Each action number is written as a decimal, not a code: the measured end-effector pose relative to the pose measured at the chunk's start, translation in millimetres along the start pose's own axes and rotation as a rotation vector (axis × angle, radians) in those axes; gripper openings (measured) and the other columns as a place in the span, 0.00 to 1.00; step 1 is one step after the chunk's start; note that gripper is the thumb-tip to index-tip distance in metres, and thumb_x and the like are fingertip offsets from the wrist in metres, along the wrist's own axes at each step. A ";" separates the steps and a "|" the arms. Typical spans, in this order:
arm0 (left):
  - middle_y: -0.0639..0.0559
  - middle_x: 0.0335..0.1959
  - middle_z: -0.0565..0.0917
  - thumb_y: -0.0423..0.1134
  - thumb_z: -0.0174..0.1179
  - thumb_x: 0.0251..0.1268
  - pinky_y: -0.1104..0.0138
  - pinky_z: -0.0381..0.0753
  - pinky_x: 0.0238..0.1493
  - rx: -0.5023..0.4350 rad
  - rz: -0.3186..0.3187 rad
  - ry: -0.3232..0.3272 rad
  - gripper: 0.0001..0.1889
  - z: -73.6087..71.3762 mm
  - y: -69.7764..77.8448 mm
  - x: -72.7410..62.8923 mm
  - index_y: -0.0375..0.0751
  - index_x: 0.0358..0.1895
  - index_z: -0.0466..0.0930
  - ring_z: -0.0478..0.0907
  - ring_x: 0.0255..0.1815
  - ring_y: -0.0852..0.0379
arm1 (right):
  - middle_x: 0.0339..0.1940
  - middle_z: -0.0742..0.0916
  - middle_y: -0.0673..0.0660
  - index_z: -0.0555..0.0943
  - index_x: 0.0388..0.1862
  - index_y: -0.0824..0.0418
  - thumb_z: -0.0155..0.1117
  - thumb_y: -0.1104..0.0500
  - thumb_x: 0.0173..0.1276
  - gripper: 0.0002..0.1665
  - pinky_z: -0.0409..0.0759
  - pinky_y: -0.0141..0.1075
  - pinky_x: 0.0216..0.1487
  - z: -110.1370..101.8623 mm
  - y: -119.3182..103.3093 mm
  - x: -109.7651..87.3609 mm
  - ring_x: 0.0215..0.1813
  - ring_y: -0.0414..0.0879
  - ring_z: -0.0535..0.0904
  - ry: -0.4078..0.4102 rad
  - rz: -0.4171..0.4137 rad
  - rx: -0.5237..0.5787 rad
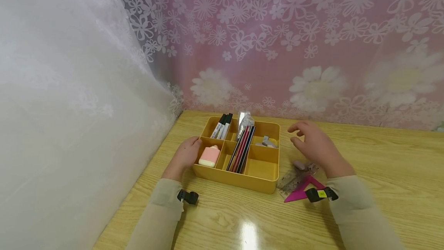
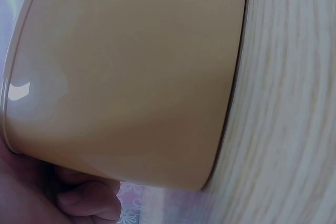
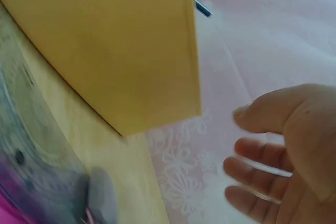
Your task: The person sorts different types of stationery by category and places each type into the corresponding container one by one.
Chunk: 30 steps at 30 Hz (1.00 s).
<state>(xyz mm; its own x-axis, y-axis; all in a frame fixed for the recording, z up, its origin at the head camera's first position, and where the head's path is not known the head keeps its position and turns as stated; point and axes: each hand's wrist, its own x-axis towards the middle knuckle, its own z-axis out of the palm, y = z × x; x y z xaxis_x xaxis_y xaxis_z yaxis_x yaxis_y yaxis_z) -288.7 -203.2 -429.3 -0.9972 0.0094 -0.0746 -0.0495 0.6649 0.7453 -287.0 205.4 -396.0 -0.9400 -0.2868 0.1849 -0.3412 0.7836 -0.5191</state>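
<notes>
A yellow divided tray (image 1: pixel 230 180) stands on the table. My left hand (image 1: pixel 188 152) grips its left side at the rim; in the left wrist view the curled fingers (image 2: pixel 89 200) are against the outer wall. To the right of the tray, my right hand (image 1: pixel 317 147) hovers with parted, relaxed fingers and holds nothing. Black-capped markers (image 1: pixel 222 126), a clear plastic packet (image 1: pixel 244 119), several long pencils (image 1: pixel 241 149), a pink-and-cream case (image 1: pixel 209 156) and small grey pieces (image 1: pixel 266 142) sit in the compartments. The front right compartment is bare.
Beneath my right forearm lie a magenta set square (image 1: pixel 299 195), a clear patterned ruler-like sheet (image 1: pixel 291 180) and a grey lump (image 1: pixel 299 164). A floral curtain (image 1: pixel 249 68) hangs behind the table (image 1: pixel 222 219); a white sheet (image 1: pixel 69 107) closes off the left.
</notes>
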 end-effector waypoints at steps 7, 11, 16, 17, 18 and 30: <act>0.41 0.72 0.71 0.49 0.38 0.85 0.44 0.60 0.73 -0.008 0.004 0.003 0.26 -0.3 0.7 -1.4 0.39 0.74 0.68 0.63 0.75 0.39 | 0.63 0.75 0.68 0.80 0.57 0.62 0.61 0.57 0.74 0.17 0.77 0.61 0.52 -6.0 13.1 -1.3 0.57 0.66 0.76 -0.046 0.032 -0.074; 0.40 0.73 0.70 0.49 0.38 0.85 0.43 0.59 0.73 -0.007 0.005 0.007 0.27 0.5 1.1 -1.5 0.39 0.75 0.67 0.62 0.75 0.39 | 0.59 0.77 0.69 0.80 0.57 0.64 0.64 0.55 0.72 0.20 0.78 0.61 0.49 -7.5 18.5 -2.9 0.54 0.65 0.77 -0.105 0.040 -0.116; 0.41 0.73 0.70 0.49 0.38 0.85 0.44 0.59 0.73 -0.012 0.006 0.008 0.26 0.5 1.3 -1.4 0.40 0.75 0.68 0.62 0.75 0.39 | 0.56 0.80 0.72 0.80 0.56 0.68 0.67 0.53 0.68 0.24 0.78 0.59 0.48 -11.0 24.3 -5.1 0.52 0.65 0.78 -0.230 0.060 -0.129; 0.41 0.73 0.70 0.49 0.38 0.85 0.44 0.59 0.73 -0.014 0.006 0.007 0.26 0.4 1.2 -1.4 0.40 0.75 0.68 0.62 0.75 0.40 | 0.54 0.81 0.72 0.80 0.56 0.68 0.67 0.53 0.67 0.24 0.79 0.58 0.46 -11.8 25.0 -5.7 0.50 0.64 0.79 -0.260 0.071 -0.124; 0.41 0.73 0.70 0.49 0.38 0.85 0.43 0.59 0.73 -0.015 0.007 0.007 0.26 0.3 1.1 -1.4 0.40 0.75 0.68 0.62 0.75 0.40 | 0.52 0.82 0.71 0.80 0.55 0.68 0.67 0.53 0.67 0.24 0.79 0.56 0.45 -12.1 25.9 -6.7 0.48 0.62 0.79 -0.290 0.079 -0.116; 0.41 0.73 0.70 0.50 0.38 0.84 0.43 0.59 0.73 -0.014 0.005 0.000 0.27 0.0 0.4 -1.4 0.40 0.75 0.68 0.62 0.75 0.39 | 0.37 0.82 0.55 0.79 0.40 0.61 0.76 0.57 0.54 0.18 0.75 0.45 0.36 -12.3 26.7 -15.7 0.35 0.50 0.74 -0.476 0.155 -0.081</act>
<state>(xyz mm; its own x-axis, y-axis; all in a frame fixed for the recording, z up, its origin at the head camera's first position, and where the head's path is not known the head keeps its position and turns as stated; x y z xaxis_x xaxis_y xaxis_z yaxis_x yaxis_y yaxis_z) -287.3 -202.9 -428.9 -0.9974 0.0127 -0.0714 -0.0457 0.6541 0.7550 -281.4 237.6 -402.4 -0.8801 -0.3682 -0.2998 -0.2147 0.8717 -0.4405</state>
